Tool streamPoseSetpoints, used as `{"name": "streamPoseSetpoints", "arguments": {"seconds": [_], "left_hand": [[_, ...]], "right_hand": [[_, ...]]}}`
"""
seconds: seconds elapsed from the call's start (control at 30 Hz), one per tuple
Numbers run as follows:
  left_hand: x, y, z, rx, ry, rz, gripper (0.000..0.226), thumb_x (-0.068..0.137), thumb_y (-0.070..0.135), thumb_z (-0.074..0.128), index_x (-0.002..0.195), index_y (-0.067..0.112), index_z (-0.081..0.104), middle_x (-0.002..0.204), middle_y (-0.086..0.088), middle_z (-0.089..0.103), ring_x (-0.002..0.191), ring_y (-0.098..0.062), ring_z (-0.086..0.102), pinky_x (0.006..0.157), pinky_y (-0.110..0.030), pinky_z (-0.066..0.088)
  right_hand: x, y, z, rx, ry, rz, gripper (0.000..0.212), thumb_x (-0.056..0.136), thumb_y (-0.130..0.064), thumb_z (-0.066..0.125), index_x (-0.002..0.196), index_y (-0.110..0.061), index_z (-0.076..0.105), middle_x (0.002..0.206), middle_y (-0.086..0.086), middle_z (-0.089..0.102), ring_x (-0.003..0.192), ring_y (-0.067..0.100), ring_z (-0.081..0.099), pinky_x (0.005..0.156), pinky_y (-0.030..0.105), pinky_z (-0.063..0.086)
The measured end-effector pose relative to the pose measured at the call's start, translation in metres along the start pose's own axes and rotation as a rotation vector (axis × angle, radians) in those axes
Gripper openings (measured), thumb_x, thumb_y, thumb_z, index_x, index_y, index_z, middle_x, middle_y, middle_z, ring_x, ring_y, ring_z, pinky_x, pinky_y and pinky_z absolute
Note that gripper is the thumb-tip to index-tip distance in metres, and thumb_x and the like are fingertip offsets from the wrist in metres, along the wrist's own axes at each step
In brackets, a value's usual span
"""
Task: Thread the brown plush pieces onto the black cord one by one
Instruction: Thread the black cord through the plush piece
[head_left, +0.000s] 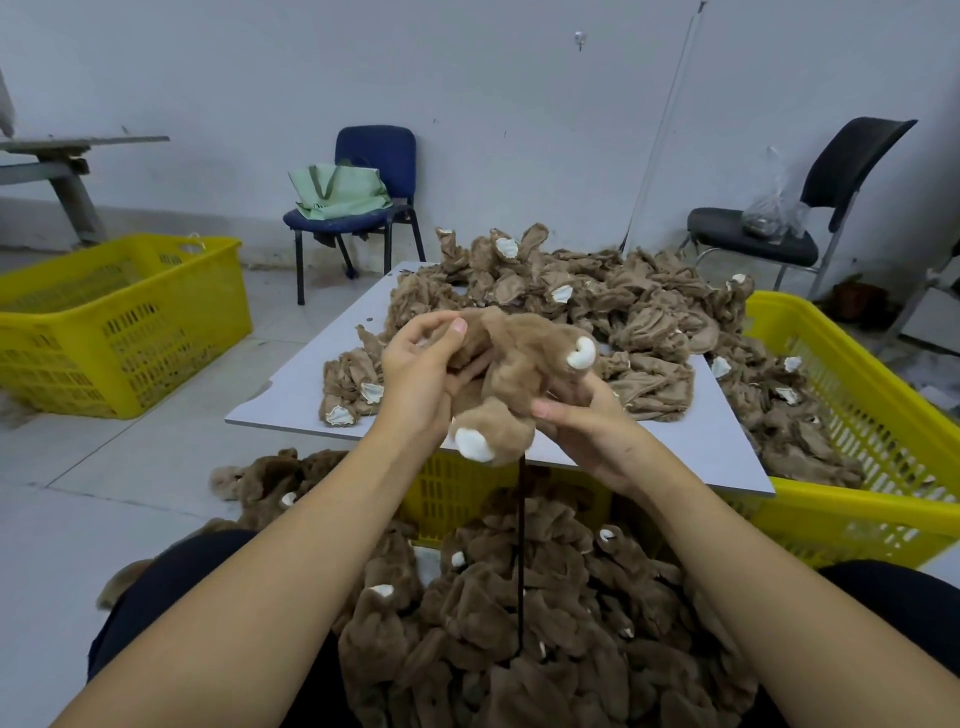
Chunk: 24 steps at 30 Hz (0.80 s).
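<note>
Your left hand (421, 379) and right hand (587, 426) grasp one plush piece (514, 374) over the black cord (521, 561); many threaded pieces (519, 649) lie near, a far pile (597, 301) remains.

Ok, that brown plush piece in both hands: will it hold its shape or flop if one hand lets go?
Probably flops: the plush piece bunches and folds between the left hand and right hand. Likely light, since fingertips alone carry it. The black cord hanging below looks limp too.

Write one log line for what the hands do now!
left hand: grips plush piece | right hand: grips it | black cord: hangs below
</note>
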<state>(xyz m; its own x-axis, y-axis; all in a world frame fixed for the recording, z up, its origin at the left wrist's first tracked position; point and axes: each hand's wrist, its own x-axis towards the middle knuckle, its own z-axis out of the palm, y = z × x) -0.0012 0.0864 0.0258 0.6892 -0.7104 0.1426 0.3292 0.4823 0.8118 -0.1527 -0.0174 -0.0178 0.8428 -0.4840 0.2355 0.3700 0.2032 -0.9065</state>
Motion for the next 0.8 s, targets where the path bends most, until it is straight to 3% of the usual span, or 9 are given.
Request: {"name": "streamPoseSetpoints", "arguments": {"seconds": [0.07, 0.13, 0.27, 0.33, 0.4, 0.57, 0.67, 0.73, 0.8], "left_hand": [[0.003, 0.002, 0.0, 0.162, -0.051, -0.014, 0.008, 0.095, 0.005, 0.065, 0.099, 0.01, 0.07, 0.097, -0.006, 0.076, 0.094, -0.025, 0.073, 0.073, -0.032, 0.06], [0.003, 0.004, -0.001, 0.465, -0.26, -0.024, 0.026, 0.09, 0.014, 0.074, 0.115, 0.016, 0.068, 0.11, -0.001, 0.075, 0.103, -0.024, 0.072, 0.073, -0.031, 0.059], [0.001, 0.004, -0.005, 0.739, -0.605, -0.062, 0.059, 0.082, 0.024, 0.083, 0.133, 0.033, 0.056, 0.129, 0.006, 0.065, 0.113, -0.008, 0.066, 0.083, -0.024, 0.057], [0.004, 0.002, -0.006, 0.906, -0.535, 0.135, 0.05, 0.085, 0.014, 0.08, 0.128, 0.027, 0.06, 0.127, 0.007, 0.064, 0.113, -0.005, 0.063, 0.087, -0.022, 0.055], [0.008, 0.002, -0.006, 0.876, -0.348, 0.256, 0.033, 0.086, 0.003, 0.075, 0.116, 0.016, 0.069, 0.118, 0.0, 0.069, 0.11, -0.014, 0.066, 0.086, -0.029, 0.057], [0.02, 0.003, -0.009, 0.506, 0.041, 0.123, 0.017, 0.087, -0.007, 0.066, 0.092, 0.009, 0.068, 0.089, -0.009, 0.073, 0.086, -0.025, 0.071, 0.066, -0.034, 0.061], [0.025, -0.002, -0.011, 0.425, 0.261, 0.032, 0.021, 0.088, -0.007, 0.064, 0.103, 0.006, 0.065, 0.097, -0.009, 0.072, 0.092, -0.025, 0.07, 0.073, -0.039, 0.063], [0.028, -0.009, -0.013, 0.53, 0.25, -0.072, 0.027, 0.09, -0.006, 0.06, 0.112, 0.007, 0.062, 0.104, -0.011, 0.07, 0.099, -0.026, 0.069, 0.077, -0.038, 0.062], [0.029, -0.018, -0.011, 0.817, 0.049, -0.217, 0.025, 0.094, 0.007, 0.061, 0.118, 0.009, 0.058, 0.109, -0.009, 0.066, 0.097, -0.02, 0.064, 0.07, -0.026, 0.055]], "right_hand": [[0.004, -0.001, -0.002, -0.097, 0.059, -0.008, 0.045, 0.089, 0.006, 0.068, 0.131, -0.004, 0.06, 0.131, 0.015, 0.067, 0.122, 0.031, 0.064, 0.096, 0.038, 0.055], [0.006, -0.002, -0.002, -0.123, 0.149, -0.005, 0.031, 0.092, 0.009, 0.063, 0.121, -0.002, 0.067, 0.118, 0.016, 0.072, 0.111, 0.03, 0.07, 0.086, 0.032, 0.058], [0.007, -0.004, -0.002, -0.077, 0.256, 0.028, 0.021, 0.086, -0.003, 0.074, 0.103, -0.015, 0.079, 0.11, 0.013, 0.076, 0.099, 0.025, 0.075, 0.075, 0.028, 0.06], [0.008, -0.004, 0.0, -0.053, 0.267, 0.054, 0.019, 0.089, -0.001, 0.071, 0.1, -0.014, 0.079, 0.104, 0.012, 0.077, 0.092, 0.022, 0.075, 0.072, 0.027, 0.059], [0.01, -0.002, 0.001, -0.022, 0.228, 0.079, 0.019, 0.096, -0.004, 0.063, 0.098, -0.014, 0.078, 0.099, 0.008, 0.075, 0.09, 0.019, 0.072, 0.075, 0.028, 0.059], [0.015, -0.002, 0.004, -0.14, 0.188, 0.136, 0.03, 0.101, -0.036, 0.059, 0.11, -0.014, 0.077, 0.117, 0.009, 0.075, 0.108, 0.026, 0.072, 0.09, 0.039, 0.06], [0.017, 0.003, 0.008, -0.286, 0.29, 0.13, 0.035, 0.105, -0.036, 0.053, 0.103, -0.011, 0.078, 0.105, 0.006, 0.078, 0.1, 0.022, 0.075, 0.084, 0.035, 0.061], [0.02, 0.006, 0.007, -0.403, 0.386, 0.096, 0.03, 0.104, -0.027, 0.057, 0.092, -0.01, 0.078, 0.095, 0.003, 0.079, 0.092, 0.022, 0.075, 0.08, 0.032, 0.061], [0.023, 0.009, 0.003, -0.483, 0.492, 0.053, 0.027, 0.102, -0.021, 0.06, 0.086, -0.006, 0.077, 0.088, 0.006, 0.078, 0.087, 0.022, 0.074, 0.074, 0.028, 0.059]]}}
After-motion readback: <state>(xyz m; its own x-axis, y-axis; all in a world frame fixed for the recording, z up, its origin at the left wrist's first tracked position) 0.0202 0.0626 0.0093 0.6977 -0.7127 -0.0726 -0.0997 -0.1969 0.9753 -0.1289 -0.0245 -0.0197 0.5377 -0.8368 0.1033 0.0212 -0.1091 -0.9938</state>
